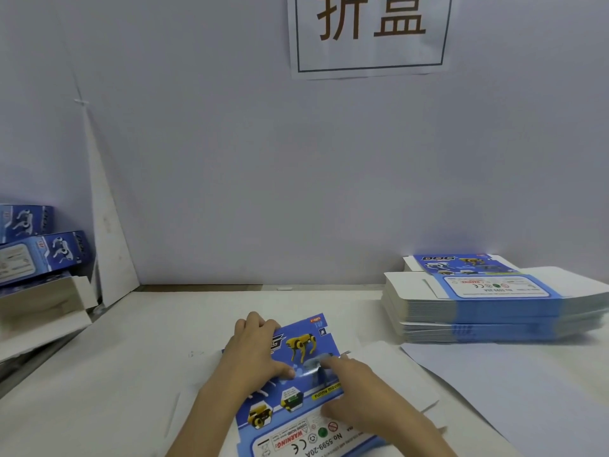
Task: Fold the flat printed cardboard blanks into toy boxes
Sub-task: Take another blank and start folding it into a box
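Pressing blank (298,399) flat with left hand (255,354), fingers spread, and right hand (351,389), forefinger straight. Looks light, stiff (likely slippery); best pinched at edges.

1. Far right corner: a tall stack of flat blanks (494,308) fills it and runs off past the right edge.
2. Left edge: folded boxes (43,255) are piled there, with a white board (108,242) leaning just beside them.
3. The back wall (230,192) closes the far edge.
4. Bare tabletop (148,341) lies wide between boxes and stack.
5. Near edge, middle: a blank (296,374) under the left hand (253,354) and right hand (356,390) takes the room.
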Demonstrator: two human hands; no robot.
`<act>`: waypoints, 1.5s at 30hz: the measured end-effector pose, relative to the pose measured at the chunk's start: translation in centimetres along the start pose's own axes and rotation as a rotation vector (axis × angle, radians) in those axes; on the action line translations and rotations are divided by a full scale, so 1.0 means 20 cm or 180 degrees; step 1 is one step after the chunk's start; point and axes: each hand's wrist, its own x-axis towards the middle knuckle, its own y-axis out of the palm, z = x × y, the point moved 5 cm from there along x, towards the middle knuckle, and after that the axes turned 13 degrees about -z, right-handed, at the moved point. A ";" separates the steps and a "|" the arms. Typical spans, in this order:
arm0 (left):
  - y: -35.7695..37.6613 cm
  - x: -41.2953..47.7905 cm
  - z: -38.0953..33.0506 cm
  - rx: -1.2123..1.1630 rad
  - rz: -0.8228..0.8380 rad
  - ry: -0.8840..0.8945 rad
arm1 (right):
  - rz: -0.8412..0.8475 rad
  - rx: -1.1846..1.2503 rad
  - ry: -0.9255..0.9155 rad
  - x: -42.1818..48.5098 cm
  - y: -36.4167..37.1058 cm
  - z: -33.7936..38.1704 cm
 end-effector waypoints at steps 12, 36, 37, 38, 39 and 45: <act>-0.70 -0.10 0.03 -0.3406 -0.2005 -0.0409 | -0.2277 0.2067 -0.0088 -0.08 -0.49 0.09; -0.52 -0.16 -0.42 -0.3420 -0.0874 0.0103 | -0.1130 0.3600 -0.0611 -0.16 -0.50 0.25; -0.54 -0.15 -0.38 -0.3569 -0.0874 0.0031 | -0.1222 0.3582 -0.0568 -0.16 -0.53 0.24; -0.56 -0.14 -0.33 -0.3784 -0.0941 -0.0113 | -0.1244 0.3584 -0.0523 -0.16 -0.55 0.22; -0.58 -0.13 -0.29 -0.4020 -0.0941 -0.0272 | -0.1186 0.3641 -0.0519 -0.16 -0.57 0.21; -0.58 -0.13 -0.16 -0.4101 -0.1275 -0.0720 | -0.1653 0.3704 -0.0142 -0.14 -0.58 0.12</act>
